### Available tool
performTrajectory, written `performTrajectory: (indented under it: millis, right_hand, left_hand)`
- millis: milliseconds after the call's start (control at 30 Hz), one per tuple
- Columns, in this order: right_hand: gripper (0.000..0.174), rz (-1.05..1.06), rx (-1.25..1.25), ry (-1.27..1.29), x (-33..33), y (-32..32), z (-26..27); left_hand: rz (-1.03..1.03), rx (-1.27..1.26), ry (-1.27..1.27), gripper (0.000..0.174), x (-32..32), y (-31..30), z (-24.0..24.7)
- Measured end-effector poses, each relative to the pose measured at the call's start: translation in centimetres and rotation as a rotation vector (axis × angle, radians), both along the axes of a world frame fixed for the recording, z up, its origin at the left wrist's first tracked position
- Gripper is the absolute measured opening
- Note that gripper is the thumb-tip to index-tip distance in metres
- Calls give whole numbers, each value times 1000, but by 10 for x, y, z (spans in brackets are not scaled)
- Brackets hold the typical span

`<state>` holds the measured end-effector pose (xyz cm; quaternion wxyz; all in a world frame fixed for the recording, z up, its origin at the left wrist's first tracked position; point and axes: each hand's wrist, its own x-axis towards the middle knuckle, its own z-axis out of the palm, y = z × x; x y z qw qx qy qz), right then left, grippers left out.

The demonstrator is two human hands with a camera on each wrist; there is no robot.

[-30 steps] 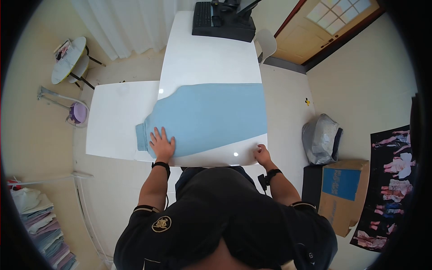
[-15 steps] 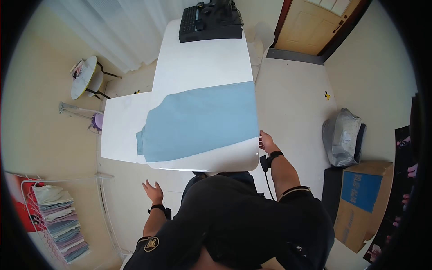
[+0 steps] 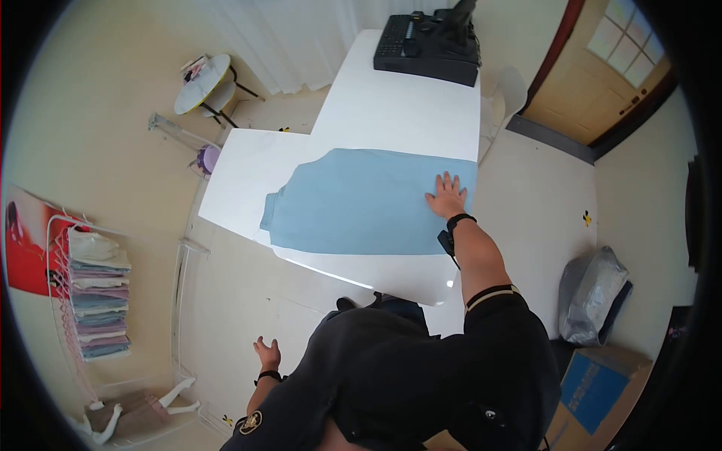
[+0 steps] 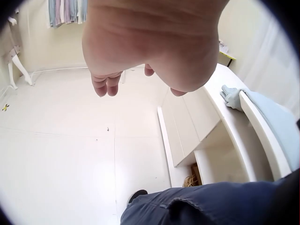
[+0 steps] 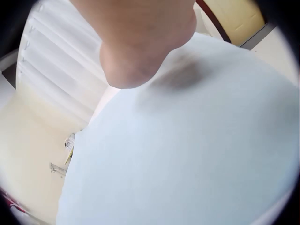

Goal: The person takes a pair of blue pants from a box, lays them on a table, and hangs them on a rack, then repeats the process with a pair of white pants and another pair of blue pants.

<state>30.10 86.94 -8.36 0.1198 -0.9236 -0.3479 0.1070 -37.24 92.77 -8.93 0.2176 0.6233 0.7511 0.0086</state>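
A light blue garment (image 3: 361, 199) lies flat on the white table (image 3: 421, 113), with a narrow band at its left end. My right hand (image 3: 449, 197), fingers straight and spread, is over the garment's right end. In the right wrist view a shadow falls on the blue cloth (image 5: 178, 154) below that hand (image 5: 145, 51). My left hand (image 3: 267, 355) hangs out beside my body, away from the table, over the floor. Loose fingers with nothing in them show on this hand (image 4: 150, 47) in the left wrist view.
At the table's far end stands a black device with keys (image 3: 425, 49). Hanging clothes (image 3: 101, 301) are on a rack to the left, above a mannequin (image 3: 143, 410). A grey plastic bag (image 3: 593, 293) and a cardboard box (image 3: 602, 391) stand at right.
My left hand has lifted off the garment and swung down to the left, off the table. My right hand has moved from the table's near right edge onto the garment. The head view has turned.
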Motion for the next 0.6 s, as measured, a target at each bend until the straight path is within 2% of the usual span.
performTrajectory:
  millis: [67,100,133,167,200,233,267,300,367,400,433,467,533,600]
  right_hand:
    - [68,-85,-215,119,9,8,0]
    - [68,-88,-250,141,14,10,5]
    - [69,-81,-283,157,18,13,14]
    - [68,-106,-337,138,19,17,17]
    - [63,-131,-256,47,19,16,3]
    - [59,-160,-182,8,12,21,0]
    - [52,-141,-6,-115,2,19,-22]
    - [44,-59,134,-150,-8,16,-38]
    - [38,69,248,-131,-56,17,-37]
    - [32,162,294,-208,-84,18,-41]
    - [30,139,224,-214,-131,27,-17]
    - [26,230,215,-205,-157,28,-25]
    - [20,397,280,-188,-207,41,-37]
    - [16,488,348,-201,-251,67,-36]
  left_hand:
    - [-24,-13,-97,65,0,-3,8]
    - [-86,71,-77,64,-8,-4,-2]
    - [-34,88,-91,64,-11,-9,-6]
    - [108,-96,-291,63,-12,-11,-9]
    - [253,-259,-508,62,-16,-17,-9]
    - [231,-274,-507,61,-24,-23,-17]
    - [218,-364,-482,57,-34,-29,-29]
    - [236,-411,-495,55,-43,-37,-36]
    - [269,-469,-519,53,-61,-54,-56]
    - [281,-486,-521,53,-71,-61,-68]
    - [303,-481,-527,54,-82,-68,-75]
    - [300,-498,-516,49,-92,-73,-84]
    - [337,-618,-493,50,-112,-73,-85]
    - [383,-598,-556,47,-137,-71,-101]
